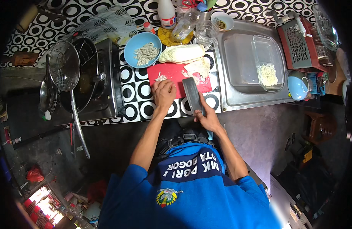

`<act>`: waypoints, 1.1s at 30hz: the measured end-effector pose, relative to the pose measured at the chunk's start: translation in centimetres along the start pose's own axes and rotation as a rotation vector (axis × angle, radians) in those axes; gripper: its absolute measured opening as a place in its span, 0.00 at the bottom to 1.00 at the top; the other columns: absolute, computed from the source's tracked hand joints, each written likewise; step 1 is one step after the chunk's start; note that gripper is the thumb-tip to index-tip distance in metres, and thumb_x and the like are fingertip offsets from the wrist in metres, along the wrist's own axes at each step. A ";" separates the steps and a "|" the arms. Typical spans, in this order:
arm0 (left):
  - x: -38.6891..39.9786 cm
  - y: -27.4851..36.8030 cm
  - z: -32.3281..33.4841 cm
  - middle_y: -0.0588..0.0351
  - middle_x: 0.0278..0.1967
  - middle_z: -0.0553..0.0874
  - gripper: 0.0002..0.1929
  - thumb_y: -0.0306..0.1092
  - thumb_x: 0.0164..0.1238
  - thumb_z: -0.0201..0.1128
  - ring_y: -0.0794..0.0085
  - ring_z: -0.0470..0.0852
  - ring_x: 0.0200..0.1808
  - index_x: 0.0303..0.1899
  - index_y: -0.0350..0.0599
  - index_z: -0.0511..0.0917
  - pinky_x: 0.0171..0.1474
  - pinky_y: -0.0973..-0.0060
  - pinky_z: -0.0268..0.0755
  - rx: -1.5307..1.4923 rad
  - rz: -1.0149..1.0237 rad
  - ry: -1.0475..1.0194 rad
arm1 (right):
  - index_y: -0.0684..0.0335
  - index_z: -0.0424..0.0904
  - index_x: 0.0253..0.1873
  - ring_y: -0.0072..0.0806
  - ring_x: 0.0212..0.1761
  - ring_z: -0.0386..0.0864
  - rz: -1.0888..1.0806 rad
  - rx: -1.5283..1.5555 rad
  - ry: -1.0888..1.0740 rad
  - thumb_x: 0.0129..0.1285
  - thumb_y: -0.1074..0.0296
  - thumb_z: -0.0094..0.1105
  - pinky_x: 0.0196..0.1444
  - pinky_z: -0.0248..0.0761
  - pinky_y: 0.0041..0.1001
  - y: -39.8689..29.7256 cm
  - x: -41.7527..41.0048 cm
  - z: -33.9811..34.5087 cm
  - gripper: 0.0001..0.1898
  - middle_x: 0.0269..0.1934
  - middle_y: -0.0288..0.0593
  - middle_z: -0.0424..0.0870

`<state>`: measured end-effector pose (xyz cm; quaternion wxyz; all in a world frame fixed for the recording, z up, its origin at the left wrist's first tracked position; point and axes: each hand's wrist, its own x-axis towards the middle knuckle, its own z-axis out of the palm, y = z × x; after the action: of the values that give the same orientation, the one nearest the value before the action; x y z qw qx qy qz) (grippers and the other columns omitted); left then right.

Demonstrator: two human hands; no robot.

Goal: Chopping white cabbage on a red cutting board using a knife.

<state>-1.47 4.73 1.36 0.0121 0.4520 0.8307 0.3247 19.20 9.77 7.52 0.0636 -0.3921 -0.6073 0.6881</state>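
Note:
My right hand [208, 116] grips a wide-bladed kitchen knife [191, 93], its blade over the right half of a red cutting board [180, 73]. My left hand [164, 93] rests at the board's left front edge with the fingers curled; whether it holds anything is hidden. Just beyond those fingers lies a small heap of chopped white pieces [161, 78]. Pale cabbage leaves [198, 68] lie on the board's right back part. A head of napa cabbage [181, 53] lies along the back edge. Behind to the left, a light blue bowl [130, 51] holds pale strips of food.
At left, a long-handled strainer [64, 65] lies over a wok [85, 83] on the stove. To the right, a glass dish [269, 43] with chopped pale food stands in the steel sink [230, 98]. Bottles, a glass mug [206, 31] and a white bowl [229, 20] stand behind.

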 end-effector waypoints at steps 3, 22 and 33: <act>1.6 0.7 1.5 0.56 0.41 0.85 0.11 0.36 0.56 0.66 0.60 0.77 0.47 0.40 0.45 0.85 0.53 0.64 0.69 -0.006 0.096 -0.127 | 0.42 0.43 0.76 0.20 0.26 0.75 0.053 -0.042 0.100 0.65 0.83 0.47 0.34 0.74 0.23 1.1 -0.1 -1.0 0.40 0.33 0.41 0.78; -0.5 2.1 2.0 0.51 0.38 0.83 0.16 0.40 0.53 0.69 0.57 0.80 0.45 0.43 0.43 0.84 0.49 0.64 0.72 -0.052 0.035 -0.327 | 0.40 0.41 0.75 0.65 0.46 0.76 0.062 -0.507 0.081 0.61 0.77 0.50 0.50 0.68 0.50 2.0 0.8 -2.6 0.42 0.39 0.72 0.79; -0.9 2.6 4.1 0.50 0.40 0.82 0.14 0.37 0.57 0.66 0.55 0.79 0.46 0.44 0.43 0.84 0.48 0.62 0.73 -0.049 -0.200 -0.313 | 0.45 0.39 0.76 0.63 0.39 0.78 0.007 -0.590 0.047 0.59 0.80 0.50 0.44 0.67 0.50 1.8 1.5 -2.0 0.44 0.33 0.71 0.79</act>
<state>2.32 7.21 -0.66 0.1845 0.4120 0.8513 0.2676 20.14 11.75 5.35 -0.0415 -0.4114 -0.7782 0.4727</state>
